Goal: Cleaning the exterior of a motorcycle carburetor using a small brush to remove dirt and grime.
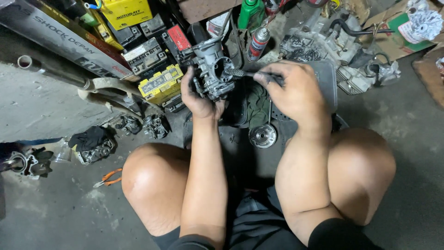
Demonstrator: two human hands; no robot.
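Head view: the left hand (pixel 200 98) is clamped around a grey carburetor (pixel 211 68), held above the floor (pixel 55 208). The right hand (pixel 296 90) pinches a small brush (pixel 240 73), bristles at the carburetor body. Step in hand, by judgement: scrubbing. Next move calls for turning the body to expose unbrushed faces.

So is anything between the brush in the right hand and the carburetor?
Nothing visible. The left hand holds the carburetor up, and the brush in the right hand already has its bristle head at the carburetor's round opening.
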